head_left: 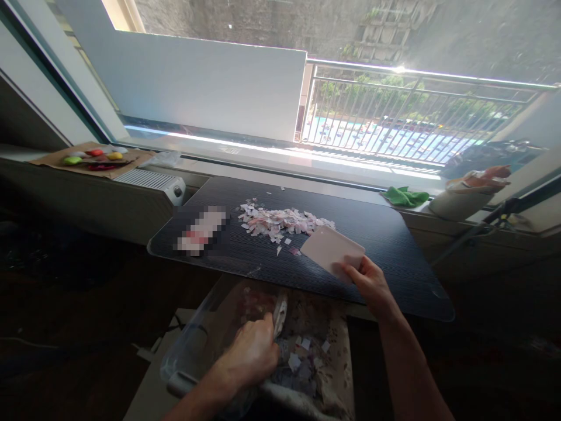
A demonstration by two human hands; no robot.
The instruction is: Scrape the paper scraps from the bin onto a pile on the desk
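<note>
My right hand (367, 283) grips a flat white rounded-corner card (331, 248), thumb on its upper face. The card is tilted over the dark wood-grain tabletop (377, 234), just right of a long heap of small cut paper pieces (280, 221). Below the table's near edge my left hand (256, 349) is closed around a raised fold of pale patterned cloth (337, 333); its fingertips are partly hidden. The cloth lies in and over a clear plastic bin (188, 345). Loose paper scraps (300, 356) lie inside.
A blurred-out pale and red item (202, 231) lies on the table's left side. Beyond are a white heater (153, 184), brown paper (48, 156) with colourful items, a green cloth (405, 197) and a pale pot (460, 199) by the window.
</note>
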